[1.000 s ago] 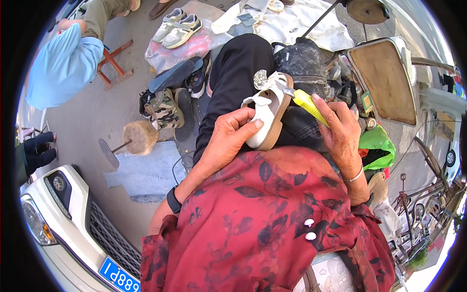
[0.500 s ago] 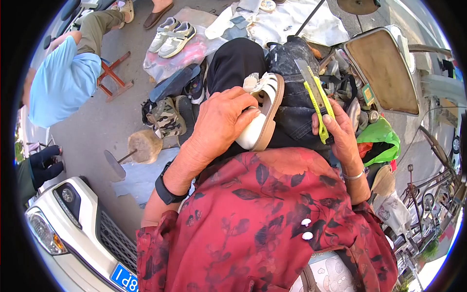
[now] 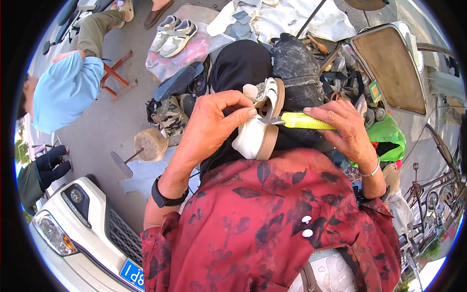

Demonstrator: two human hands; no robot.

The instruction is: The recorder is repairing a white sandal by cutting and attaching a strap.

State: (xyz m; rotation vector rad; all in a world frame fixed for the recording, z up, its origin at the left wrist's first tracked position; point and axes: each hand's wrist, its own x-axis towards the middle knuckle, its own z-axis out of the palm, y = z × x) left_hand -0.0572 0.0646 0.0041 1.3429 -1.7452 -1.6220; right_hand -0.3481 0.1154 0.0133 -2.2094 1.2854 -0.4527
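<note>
A small white sandal (image 3: 253, 141) with a tan sole rests on my lap, its sole edge facing right. My left hand (image 3: 214, 121) is closed at the sandal's opening, thumb and forefinger pinching close to its inner edge. Whether a small thread or scrap sits between those fingertips cannot be made out. In my right hand (image 3: 343, 126) is a yellow utility knife (image 3: 304, 121), held level with its blade out. The blade points left across the sandal and ends close to my left thumb.
Dark bags and loose tools lie beyond my knees, beside a brown-topped tray (image 3: 386, 68). Grey sneakers (image 3: 174, 36) stand on plastic sheeting at far left. A wooden block with a metal rod (image 3: 150, 144), a white car (image 3: 92, 214) and a person in blue (image 3: 68, 92) are left.
My right hand has swung the knife from upright to level and moved it left to the sandal. My left fingers have drawn into a pinch near the blade tip.
</note>
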